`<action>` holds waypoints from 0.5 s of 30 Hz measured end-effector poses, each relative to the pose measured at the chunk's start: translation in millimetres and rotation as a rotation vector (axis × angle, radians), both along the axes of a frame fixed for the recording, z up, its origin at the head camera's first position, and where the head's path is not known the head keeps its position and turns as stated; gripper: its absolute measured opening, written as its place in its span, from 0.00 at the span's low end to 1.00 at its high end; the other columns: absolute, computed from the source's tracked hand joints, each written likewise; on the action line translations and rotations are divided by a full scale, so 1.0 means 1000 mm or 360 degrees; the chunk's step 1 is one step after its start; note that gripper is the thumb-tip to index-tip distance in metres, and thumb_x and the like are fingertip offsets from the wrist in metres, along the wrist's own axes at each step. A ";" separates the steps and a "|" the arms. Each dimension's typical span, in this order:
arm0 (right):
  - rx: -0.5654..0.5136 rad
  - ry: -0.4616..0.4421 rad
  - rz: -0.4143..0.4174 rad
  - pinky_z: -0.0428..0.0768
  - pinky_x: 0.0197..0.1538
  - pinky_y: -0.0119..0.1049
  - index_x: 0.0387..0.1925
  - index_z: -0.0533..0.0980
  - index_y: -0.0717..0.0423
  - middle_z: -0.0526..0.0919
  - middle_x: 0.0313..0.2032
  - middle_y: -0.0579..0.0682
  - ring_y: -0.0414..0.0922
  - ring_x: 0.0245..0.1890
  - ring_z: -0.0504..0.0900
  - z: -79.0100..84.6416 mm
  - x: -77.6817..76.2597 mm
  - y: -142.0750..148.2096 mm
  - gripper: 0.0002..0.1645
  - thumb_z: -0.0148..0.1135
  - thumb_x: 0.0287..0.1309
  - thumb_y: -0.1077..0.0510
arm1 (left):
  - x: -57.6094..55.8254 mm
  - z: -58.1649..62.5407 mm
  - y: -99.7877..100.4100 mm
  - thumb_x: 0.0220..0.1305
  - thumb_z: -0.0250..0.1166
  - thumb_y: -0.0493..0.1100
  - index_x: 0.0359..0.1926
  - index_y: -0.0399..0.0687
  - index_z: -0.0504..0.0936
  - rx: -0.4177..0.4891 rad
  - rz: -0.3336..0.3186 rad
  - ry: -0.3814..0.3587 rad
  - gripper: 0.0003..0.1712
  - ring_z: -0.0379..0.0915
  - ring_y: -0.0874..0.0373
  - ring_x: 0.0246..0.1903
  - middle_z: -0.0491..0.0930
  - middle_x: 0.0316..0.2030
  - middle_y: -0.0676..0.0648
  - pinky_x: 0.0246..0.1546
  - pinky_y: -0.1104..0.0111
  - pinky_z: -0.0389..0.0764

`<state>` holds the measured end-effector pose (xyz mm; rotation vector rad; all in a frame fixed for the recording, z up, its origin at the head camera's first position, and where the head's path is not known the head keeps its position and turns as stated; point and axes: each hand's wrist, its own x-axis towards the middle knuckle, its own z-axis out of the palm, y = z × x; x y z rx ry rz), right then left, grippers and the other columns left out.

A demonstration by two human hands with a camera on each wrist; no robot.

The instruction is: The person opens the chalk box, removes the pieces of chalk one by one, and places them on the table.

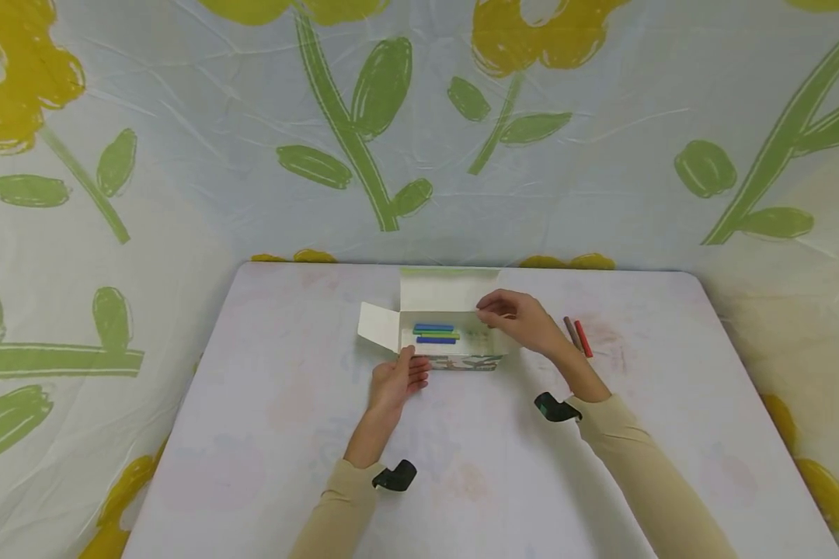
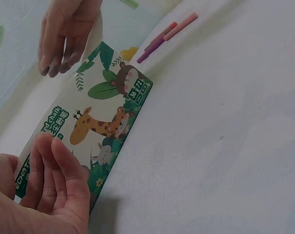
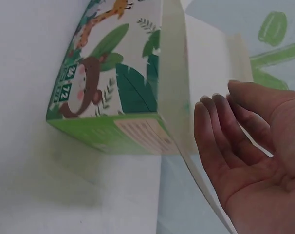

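Note:
A chalk box (image 1: 464, 362) printed with animals stands on the table, its lid (image 1: 449, 290) raised and a left flap (image 1: 379, 326) folded out. Inside, toward the left, lie blue chalk sticks (image 1: 436, 340) and a green one (image 1: 442, 335). My left hand (image 1: 393, 382) is at the front left corner, thumb by the rim and fingers along the printed front. My right hand (image 1: 524, 318) hovers over the right end near the lid, fingers bent loosely with nothing visible between them. In the right wrist view a pale flap edge (image 3: 198, 183) runs close beside these fingers.
Right of the box, a brown chalk stick (image 1: 572, 332) and a red one (image 1: 583, 339) lie on the white table (image 1: 475, 497). The left wrist view shows a pink stick (image 2: 181, 26) and a purple one (image 2: 151, 51). A flower-patterned cloth (image 1: 566, 202) surrounds the table.

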<state>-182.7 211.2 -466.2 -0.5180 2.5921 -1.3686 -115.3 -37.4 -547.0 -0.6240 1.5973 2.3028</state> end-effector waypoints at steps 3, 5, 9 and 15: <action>0.0000 0.0007 0.0059 0.83 0.56 0.43 0.53 0.80 0.67 0.86 0.45 0.57 0.53 0.47 0.83 -0.007 -0.001 -0.008 0.15 0.65 0.69 0.62 | 0.000 0.000 0.000 0.76 0.60 0.50 0.43 0.26 0.84 0.0010 0.0006 0.0004 0.25 0.80 0.60 0.29 0.87 0.33 0.43 0.35 0.71 0.85; 0.0011 0.0009 0.0120 0.83 0.57 0.47 0.52 0.80 0.68 0.86 0.44 0.57 0.52 0.46 0.83 -0.011 -0.002 -0.013 0.15 0.66 0.68 0.63 | -0.001 0.000 -0.001 0.76 0.60 0.50 0.42 0.26 0.84 0.0013 0.0006 0.0012 0.25 0.80 0.61 0.28 0.87 0.32 0.43 0.35 0.71 0.85; 0.0027 -0.0018 0.0220 0.83 0.57 0.51 0.51 0.80 0.68 0.86 0.44 0.57 0.51 0.44 0.83 -0.018 -0.003 -0.022 0.15 0.67 0.66 0.64 | 0.000 0.001 0.000 0.75 0.60 0.50 0.41 0.27 0.84 0.0024 0.0012 0.0018 0.24 0.80 0.61 0.28 0.87 0.31 0.44 0.34 0.71 0.85; 0.0060 -0.0051 0.0367 0.84 0.54 0.50 0.51 0.79 0.71 0.85 0.42 0.60 0.52 0.43 0.83 -0.023 -0.003 -0.035 0.16 0.68 0.64 0.66 | 0.001 0.001 0.000 0.76 0.60 0.50 0.41 0.27 0.84 0.0015 0.0010 0.0009 0.25 0.80 0.62 0.27 0.87 0.31 0.45 0.33 0.72 0.85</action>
